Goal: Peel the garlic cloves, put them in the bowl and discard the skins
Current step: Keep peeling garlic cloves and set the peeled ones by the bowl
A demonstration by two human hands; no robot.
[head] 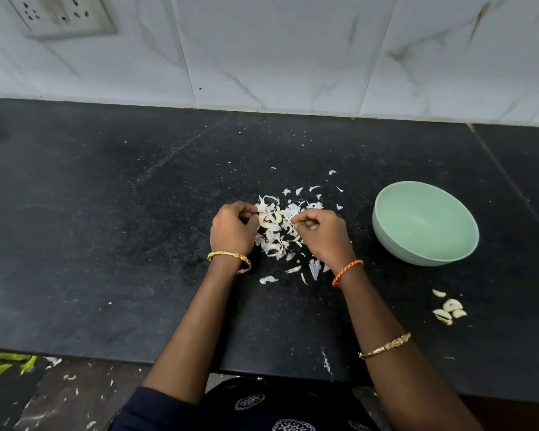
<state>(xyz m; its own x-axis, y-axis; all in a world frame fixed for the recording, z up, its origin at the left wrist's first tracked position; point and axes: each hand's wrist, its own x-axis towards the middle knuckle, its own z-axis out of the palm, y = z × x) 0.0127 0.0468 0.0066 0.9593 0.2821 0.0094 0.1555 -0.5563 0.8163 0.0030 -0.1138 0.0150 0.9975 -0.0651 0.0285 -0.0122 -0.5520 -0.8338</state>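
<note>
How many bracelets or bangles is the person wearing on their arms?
3. A gold metal bangle sits on the left wrist, a braided orange thread band on the right wrist, and another gold metal bangle higher up the right forearm. None seem hidden.

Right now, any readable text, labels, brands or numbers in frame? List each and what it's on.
None readable.
Green bowl: plain, no print showing.
Wall socket plate: no legible marking, surface smudged.
Bangles and dark patterned garment: decoration only, no letters.
</note>
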